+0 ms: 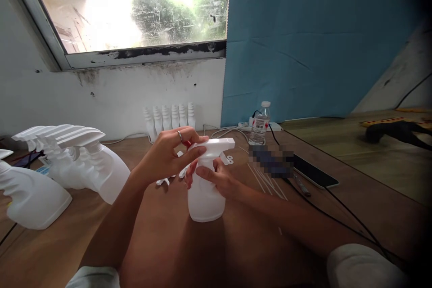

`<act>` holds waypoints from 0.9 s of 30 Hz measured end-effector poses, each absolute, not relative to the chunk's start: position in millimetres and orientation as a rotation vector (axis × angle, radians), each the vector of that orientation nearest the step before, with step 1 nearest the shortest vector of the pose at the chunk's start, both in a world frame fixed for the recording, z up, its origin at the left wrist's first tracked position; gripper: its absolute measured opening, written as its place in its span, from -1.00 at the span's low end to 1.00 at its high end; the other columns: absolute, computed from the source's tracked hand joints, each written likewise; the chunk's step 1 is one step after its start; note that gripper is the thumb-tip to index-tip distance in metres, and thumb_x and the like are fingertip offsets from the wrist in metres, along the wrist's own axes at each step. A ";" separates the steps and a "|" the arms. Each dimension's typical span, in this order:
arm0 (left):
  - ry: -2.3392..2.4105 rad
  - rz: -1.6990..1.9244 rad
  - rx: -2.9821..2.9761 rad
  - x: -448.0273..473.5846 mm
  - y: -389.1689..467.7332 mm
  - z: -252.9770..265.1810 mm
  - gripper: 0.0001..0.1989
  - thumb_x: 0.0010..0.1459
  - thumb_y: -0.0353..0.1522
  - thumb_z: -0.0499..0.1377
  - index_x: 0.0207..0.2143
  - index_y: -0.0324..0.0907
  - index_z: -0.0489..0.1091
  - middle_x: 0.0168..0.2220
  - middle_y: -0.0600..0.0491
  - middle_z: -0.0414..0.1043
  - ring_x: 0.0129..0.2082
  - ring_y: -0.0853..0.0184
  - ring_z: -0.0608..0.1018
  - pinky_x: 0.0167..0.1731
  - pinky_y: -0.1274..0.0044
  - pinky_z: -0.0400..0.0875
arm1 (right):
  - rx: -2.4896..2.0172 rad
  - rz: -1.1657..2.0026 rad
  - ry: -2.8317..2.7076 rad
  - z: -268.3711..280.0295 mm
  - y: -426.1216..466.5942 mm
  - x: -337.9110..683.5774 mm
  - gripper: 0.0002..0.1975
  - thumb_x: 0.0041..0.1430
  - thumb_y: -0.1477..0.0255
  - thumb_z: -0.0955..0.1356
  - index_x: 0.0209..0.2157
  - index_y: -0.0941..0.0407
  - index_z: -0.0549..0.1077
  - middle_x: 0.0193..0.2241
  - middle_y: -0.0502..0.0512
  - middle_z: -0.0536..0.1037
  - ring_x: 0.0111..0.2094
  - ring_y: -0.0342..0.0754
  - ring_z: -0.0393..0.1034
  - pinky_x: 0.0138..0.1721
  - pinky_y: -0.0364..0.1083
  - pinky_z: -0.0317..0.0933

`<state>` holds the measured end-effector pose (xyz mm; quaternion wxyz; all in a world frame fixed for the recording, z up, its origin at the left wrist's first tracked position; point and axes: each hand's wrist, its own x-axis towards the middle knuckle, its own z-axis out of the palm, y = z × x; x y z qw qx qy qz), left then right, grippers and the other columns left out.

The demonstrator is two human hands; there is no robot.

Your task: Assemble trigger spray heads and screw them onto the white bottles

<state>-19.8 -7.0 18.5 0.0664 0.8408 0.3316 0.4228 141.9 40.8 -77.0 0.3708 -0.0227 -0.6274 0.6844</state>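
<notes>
A white spray bottle (206, 204) stands upright in front of me on the brown table. My right hand (218, 175) is wrapped round its neck and upper body. From above, my left hand (178, 146), with a ring on one finger, grips the white trigger head (218, 145) on top, whose nozzle points right. Small white plastic parts (163, 182) lie behind the bottle, partly hidden by my hands. To the left are several white spray bottles (113, 173) with heads on, and another bottle (38, 198) lies nearer me.
Several slim white bottle-shaped pieces (166, 119) stand in a row by the wall. At the right are a water bottle (259, 128), thin white tubes (266, 180), a phone (313, 171) and black cables (354, 225). A blue sheet (303, 45) hangs behind.
</notes>
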 end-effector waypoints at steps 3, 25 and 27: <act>1.010 1.261 2.557 -19.8 -7.8 19.0 -0.83 0.20 -0.33 0.17 -0.43 -0.19 0.33 -0.45 0.09 0.35 -0.36 0.40 0.51 -0.36 0.59 0.37 | 0.036 1.846 -1.593 -79.2 44.5 142.4 -0.53 0.11 -0.01 0.32 -0.30 0.16 0.38 -0.43 0.15 0.49 -0.33 0.02 0.44 -0.31 -0.01 0.33; 1.033 1.239 2.589 -21.4 -10.7 19.0 -0.83 0.21 -0.34 0.16 -0.43 -0.18 0.30 -0.45 0.10 0.32 -0.35 0.40 0.51 -0.37 0.60 0.38 | 0.073 1.854 -1.563 -88.2 44.7 141.4 -0.62 0.19 0.10 0.31 -0.24 0.17 0.37 -0.40 0.14 0.49 -0.37 -0.04 0.42 -0.32 -0.04 0.32; 1.030 1.240 2.601 -21.5 -10.4 19.0 -0.84 0.21 -0.34 0.17 -0.43 -0.19 0.31 -0.45 0.11 0.32 -0.36 0.40 0.51 -0.37 0.60 0.38 | 0.130 1.918 -1.517 -85.9 44.0 141.5 -0.60 0.18 0.07 0.31 -0.24 0.16 0.36 -0.39 0.16 0.50 -0.33 0.00 0.44 -0.29 -0.01 0.34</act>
